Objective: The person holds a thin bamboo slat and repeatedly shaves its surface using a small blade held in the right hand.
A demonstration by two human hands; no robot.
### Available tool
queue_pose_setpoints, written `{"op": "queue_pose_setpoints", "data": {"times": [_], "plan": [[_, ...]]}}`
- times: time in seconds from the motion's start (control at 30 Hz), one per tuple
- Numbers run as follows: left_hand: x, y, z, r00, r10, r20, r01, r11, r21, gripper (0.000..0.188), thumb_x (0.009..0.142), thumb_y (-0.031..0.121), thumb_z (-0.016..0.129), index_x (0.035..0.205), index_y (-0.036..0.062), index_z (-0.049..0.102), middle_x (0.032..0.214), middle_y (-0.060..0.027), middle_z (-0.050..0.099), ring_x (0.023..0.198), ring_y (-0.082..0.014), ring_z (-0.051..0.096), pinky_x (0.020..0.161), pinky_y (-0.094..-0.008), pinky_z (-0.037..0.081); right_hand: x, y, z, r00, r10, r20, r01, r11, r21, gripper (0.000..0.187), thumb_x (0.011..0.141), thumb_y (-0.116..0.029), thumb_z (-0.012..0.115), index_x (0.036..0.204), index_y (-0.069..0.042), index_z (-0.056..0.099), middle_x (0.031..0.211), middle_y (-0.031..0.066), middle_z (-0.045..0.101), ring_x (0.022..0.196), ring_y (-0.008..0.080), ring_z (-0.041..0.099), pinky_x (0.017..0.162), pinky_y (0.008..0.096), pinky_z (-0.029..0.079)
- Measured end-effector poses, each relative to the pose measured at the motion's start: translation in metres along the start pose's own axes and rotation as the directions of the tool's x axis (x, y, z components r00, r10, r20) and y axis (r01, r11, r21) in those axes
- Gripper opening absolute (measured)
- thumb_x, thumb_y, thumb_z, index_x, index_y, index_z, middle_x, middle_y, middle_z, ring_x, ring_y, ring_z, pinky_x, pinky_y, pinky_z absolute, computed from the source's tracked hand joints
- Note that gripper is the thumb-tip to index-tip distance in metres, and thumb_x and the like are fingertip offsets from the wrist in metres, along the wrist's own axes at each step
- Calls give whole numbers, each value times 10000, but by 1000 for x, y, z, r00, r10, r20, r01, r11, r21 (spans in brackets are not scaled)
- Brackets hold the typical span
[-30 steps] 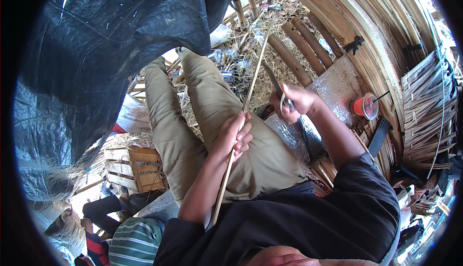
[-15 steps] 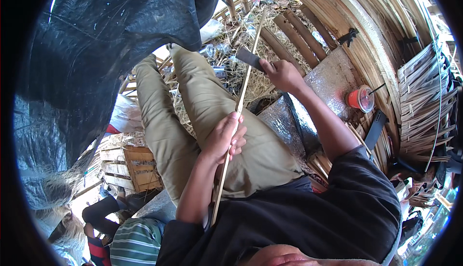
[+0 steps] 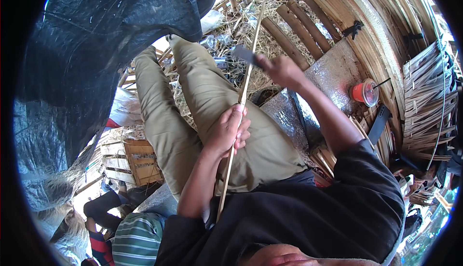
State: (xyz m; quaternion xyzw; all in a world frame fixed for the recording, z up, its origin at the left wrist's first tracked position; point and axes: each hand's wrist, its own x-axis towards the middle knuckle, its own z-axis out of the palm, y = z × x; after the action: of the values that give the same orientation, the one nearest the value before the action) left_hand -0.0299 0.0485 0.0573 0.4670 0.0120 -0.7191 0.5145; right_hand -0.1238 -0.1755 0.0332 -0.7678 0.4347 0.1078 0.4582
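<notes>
A long, thin bamboo strip (image 3: 227, 181) slants from beside my left upper arm, over my thighs, to beyond my knees. My left hand (image 3: 227, 132) is closed around it above my lap, thumb along its upper side. Farther up the strip, my right hand (image 3: 285, 72) grips a knife (image 3: 245, 55) with a broad, flat, dark blade. The blade lies across the strip, its end reaching past it to the left. Motion blurs the right fingers and knife, and the handle is mostly hidden in the fist. Whether the edge is cutting into the strip, I cannot tell.
Silvery foil-like matting (image 3: 333, 80) lies at my right, with a red drink cup (image 3: 365, 93) and a dark phone (image 3: 379, 123) at its edge. Straw and litter (image 3: 236, 37) cover the ground ahead. A dark tarp (image 3: 115, 39) hangs at left; a person in striped clothing (image 3: 137, 239) sits lower left.
My left hand and the strip have shifted slightly up and right. The knife has moved a little up and left along the strip, and my right hand is now blurred.
</notes>
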Motion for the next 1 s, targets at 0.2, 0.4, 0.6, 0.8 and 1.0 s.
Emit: {"op": "queue_pose_setpoints", "data": {"times": [0.2,0.4,0.6,0.8,1.0], "plan": [[1,0,-1,999,21,31,-22,1000,9,273,1057,398,368,995,140,432,547,53,337,348,-24,320,282,-178,266,-8,-3,24,999,-16,43,18,998,-56,786,989,-616,342,737,47,680,663,258,633,759,404,681,774,487,501],[5,4,1,999,22,42,-21,999,-24,285,1051,420,384,1010,145,444,559,55,338,361,-24,301,310,-178,251,-10,1,28,997,-79,0,79,997,8,770,1024,-587,267,739,15,652,614,186,602,629,314,621,694,462,486],[5,4,1,999,26,45,-22,997,-79,325,1042,451,391,1031,131,447,529,66,326,332,-17,305,271,-170,286,0,4,7,997,51,-58,-51,999,3,719,1032,-528,307,842,47,697,793,303,656,888,448,660,862,528,471],[7,5,1,999,34,40,-30,995,-98,353,1038,474,385,1027,127,450,545,66,321,364,-11,296,298,-165,267,-16,-4,27,995,-88,48,86,995,53,735,1023,-559,307,834,41,688,745,286,649,823,450,659,796,500,496],[10,3,-1,996,52,66,-37,979,-201,359,1042,460,375,1037,108,441,528,58,321,324,-26,300,261,-177,286,-14,13,50,977,-211,-43,214,972,94,663,1022,-540,370,817,26,646,632,176,590,623,298,606,632,447,477]]}}
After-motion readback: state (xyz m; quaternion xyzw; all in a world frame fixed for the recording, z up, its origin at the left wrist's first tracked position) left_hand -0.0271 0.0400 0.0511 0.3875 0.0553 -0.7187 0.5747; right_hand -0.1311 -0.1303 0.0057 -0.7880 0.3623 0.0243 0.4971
